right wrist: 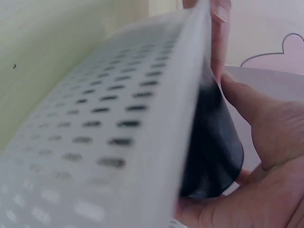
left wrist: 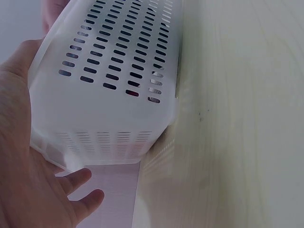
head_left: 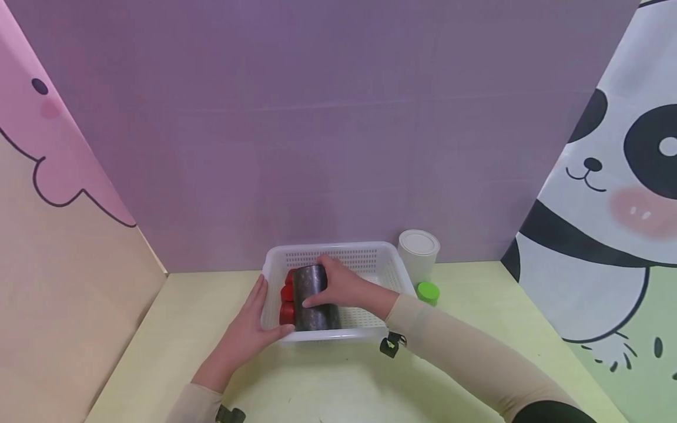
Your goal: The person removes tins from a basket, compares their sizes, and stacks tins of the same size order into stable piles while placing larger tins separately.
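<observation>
A white perforated plastic basket (head_left: 341, 335) sits on the table. Inside its left part a dark, mottled cylindrical can (head_left: 309, 296) lies tilted, and my right hand (head_left: 341, 286) grips it with the thumb on the near side and fingers round the far end. The right wrist view shows the can (right wrist: 216, 142) between thumb and fingers behind the basket wall. Along the can's left side are three red round-topped items (head_left: 287, 294), partly hidden by it. My left hand (head_left: 248, 335) rests against the basket's front left corner, thumb at the front rim, fingers extended along the outer left wall.
Right of the basket stand a white lidded canister (head_left: 419, 252) and a small container with a bright green lid (head_left: 428, 292). A purple wall (head_left: 338, 147) rises right behind the basket. The pale table (head_left: 338, 382) extends to both sides and in front.
</observation>
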Available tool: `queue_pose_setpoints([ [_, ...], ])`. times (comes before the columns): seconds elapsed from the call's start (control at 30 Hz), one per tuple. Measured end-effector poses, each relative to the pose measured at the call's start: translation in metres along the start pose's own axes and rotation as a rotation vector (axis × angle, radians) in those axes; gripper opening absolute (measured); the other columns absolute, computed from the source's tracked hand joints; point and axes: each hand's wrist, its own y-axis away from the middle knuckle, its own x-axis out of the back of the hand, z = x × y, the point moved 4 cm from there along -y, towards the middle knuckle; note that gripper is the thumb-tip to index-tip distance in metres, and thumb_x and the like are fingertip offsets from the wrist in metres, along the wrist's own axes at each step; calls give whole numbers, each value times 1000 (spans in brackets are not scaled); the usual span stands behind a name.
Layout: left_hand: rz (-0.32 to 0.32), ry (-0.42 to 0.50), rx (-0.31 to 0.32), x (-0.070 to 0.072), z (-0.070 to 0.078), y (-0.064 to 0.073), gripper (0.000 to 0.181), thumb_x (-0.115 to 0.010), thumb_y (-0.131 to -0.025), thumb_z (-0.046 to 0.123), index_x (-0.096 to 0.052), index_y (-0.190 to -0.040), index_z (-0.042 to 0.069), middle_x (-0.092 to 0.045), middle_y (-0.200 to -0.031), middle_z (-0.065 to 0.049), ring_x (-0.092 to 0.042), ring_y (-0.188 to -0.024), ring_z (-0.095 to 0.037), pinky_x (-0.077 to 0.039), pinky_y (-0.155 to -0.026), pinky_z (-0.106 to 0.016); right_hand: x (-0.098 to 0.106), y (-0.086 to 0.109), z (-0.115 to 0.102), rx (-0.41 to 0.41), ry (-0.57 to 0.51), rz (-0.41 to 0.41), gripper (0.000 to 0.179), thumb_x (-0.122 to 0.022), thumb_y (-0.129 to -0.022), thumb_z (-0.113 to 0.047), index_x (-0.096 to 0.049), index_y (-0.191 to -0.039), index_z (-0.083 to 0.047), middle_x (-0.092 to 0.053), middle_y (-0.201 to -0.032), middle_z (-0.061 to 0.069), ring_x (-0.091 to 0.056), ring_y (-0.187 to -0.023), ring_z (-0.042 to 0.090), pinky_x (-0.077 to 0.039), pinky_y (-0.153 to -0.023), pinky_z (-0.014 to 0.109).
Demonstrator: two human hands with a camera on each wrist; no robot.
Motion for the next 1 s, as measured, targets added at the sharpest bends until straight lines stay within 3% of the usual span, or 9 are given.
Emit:
queue_pose_setpoints([
  [0.47,7,9,-8,0,-1,-3,131,-83,-91,67,-7,-178,7,-2,-186,-13,-20,-167,-45,-35,-124,-70,-16,-5,-1,-79,24,193,94,-99,-82,-44,-43,-146,-4,-54,-129,17,-64,-107,28,-62,-92,47],
  [0.6,11,19,-1,-2,-3,-2,131,-85,-90,65,-7,-178,8,-3,-186,-12,-20,-167,-44,-36,-124,-70,-18,-3,-1,-78,-11,211,89,-100,-81,-38,-43,-140,-2,-54,-127,16,-63,-106,28,-62,-92,47],
  [1.0,5,-1,6,-1,-1,-1,127,-86,-93,59,-8,-178,7,-3,-186,-12,-22,-167,-45,-36,-125,-69,-19,7,1,-40,-20,223,96,-102,-80,-32,-38,-147,-7,-50,-131,16,-64,-112,30,-62,-97,50],
])
